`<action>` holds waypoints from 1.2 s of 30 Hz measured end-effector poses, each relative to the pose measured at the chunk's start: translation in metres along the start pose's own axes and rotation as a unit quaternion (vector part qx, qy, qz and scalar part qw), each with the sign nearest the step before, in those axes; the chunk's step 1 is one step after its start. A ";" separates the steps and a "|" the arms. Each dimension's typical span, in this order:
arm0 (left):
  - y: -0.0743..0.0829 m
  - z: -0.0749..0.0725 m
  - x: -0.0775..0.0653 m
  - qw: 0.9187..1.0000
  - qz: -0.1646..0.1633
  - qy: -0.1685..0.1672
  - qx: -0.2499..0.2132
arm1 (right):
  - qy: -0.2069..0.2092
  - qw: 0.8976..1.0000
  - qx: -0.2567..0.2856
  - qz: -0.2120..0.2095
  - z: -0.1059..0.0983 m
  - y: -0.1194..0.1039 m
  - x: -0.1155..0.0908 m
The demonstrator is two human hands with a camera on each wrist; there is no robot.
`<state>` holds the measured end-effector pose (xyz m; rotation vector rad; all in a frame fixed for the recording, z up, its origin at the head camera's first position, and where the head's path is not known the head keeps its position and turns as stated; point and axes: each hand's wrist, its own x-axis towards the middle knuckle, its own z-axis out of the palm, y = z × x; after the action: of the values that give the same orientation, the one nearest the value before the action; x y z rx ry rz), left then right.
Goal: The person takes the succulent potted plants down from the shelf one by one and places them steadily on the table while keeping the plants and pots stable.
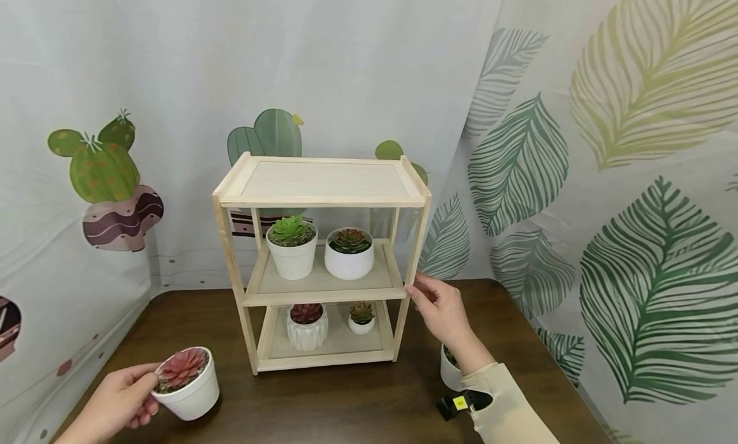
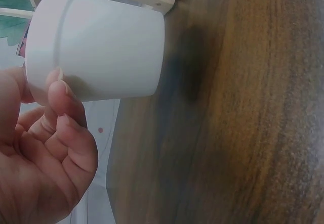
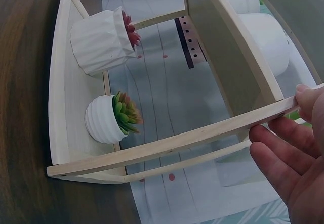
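In the head view my left hand [image 1: 115,398] pinches the rim of a white pot [image 1: 195,394] with a pink-red succulent [image 1: 182,367]. The pot tilts, and in the left wrist view its shadow falls on the table beyond its base. My right hand [image 1: 445,312] holds the right front post of a pale wooden three-tier shelf [image 1: 325,296], thumb on one side and fingers on the other. On the middle tier stand a green succulent pot [image 1: 293,258] and a rounder pot [image 1: 349,263]. The lowest tier bears a ribbed pot [image 3: 98,42] and a small pot [image 3: 101,119].
Another white pot [image 1: 451,371] stands on the brown table [image 1: 323,412], partly hidden behind my right forearm. The shelf's top tier [image 1: 325,180] bears nothing. Printed curtains [image 1: 357,66] hang behind and beside the table.
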<state>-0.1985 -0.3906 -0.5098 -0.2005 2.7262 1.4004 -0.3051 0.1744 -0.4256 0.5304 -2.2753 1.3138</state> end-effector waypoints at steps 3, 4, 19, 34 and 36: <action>-0.001 0.000 -0.001 1.000 -0.002 -0.005 0.005 | 0.000 1.000 0.002 0.001 0.000 0.000 0.000; -0.001 -0.001 -0.002 1.000 -0.004 -0.008 0.006 | 0.000 1.000 0.002 0.002 0.000 0.000 0.000; -0.001 0.001 -0.002 1.000 -0.010 -0.024 0.005 | -0.003 1.000 0.002 0.004 0.000 0.000 0.001; -0.006 0.002 -0.002 0.999 -0.012 -0.039 -0.003 | -0.001 1.000 -0.006 0.000 0.000 0.000 0.000; -0.007 0.002 -0.001 0.999 -0.010 -0.043 -0.006 | -0.001 1.000 -0.009 -0.001 0.001 0.001 0.000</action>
<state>-0.1960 -0.3929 -0.5169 -0.1640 2.6397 1.3877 -0.3056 0.1740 -0.4262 0.5279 -2.2854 1.2910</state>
